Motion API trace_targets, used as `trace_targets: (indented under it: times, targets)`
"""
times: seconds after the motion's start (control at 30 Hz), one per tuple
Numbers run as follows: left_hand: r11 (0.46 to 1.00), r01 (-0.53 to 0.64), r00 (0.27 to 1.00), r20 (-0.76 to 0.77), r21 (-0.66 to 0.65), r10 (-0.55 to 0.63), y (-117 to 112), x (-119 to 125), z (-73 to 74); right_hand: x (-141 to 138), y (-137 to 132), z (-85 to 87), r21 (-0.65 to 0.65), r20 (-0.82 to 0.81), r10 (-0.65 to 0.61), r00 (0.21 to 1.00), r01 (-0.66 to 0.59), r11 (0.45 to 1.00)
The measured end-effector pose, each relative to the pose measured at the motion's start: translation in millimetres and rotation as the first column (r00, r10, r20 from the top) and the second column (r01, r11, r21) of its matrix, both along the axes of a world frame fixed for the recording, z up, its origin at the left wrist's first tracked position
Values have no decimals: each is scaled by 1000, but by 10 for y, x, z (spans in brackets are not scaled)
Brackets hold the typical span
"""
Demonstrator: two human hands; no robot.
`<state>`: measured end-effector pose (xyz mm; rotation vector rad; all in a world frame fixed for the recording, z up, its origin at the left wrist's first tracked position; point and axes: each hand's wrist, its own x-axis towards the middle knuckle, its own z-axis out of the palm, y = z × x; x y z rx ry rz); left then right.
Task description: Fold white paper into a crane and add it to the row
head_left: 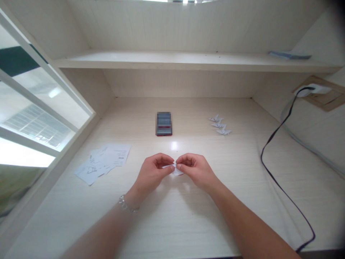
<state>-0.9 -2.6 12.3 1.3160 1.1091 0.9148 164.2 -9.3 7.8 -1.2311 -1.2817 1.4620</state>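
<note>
Over the counter [175, 223], left hand [155, 168] and right hand [198, 169] pinch paper [177, 172], grips nearly closed! Presumably, that steadies it.

Left hand [155, 169] and right hand [196, 168] together mid-scene, both in thumb-finger pinch.
Left forearm [105, 225] angles in from near left, right forearm [242, 216] from near right. Hands mirror each other: thumbs on near side, index fingers bent on far side, fingertips just beside each other.
</note>
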Motion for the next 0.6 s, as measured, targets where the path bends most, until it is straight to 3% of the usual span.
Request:
trace_targets:
  times: [0.6]
  targets:
    - [999, -15, 1000, 23, -28, 16, 7, 4, -48, 2, -14, -14, 89, 81, -16, 997, 8, 996]
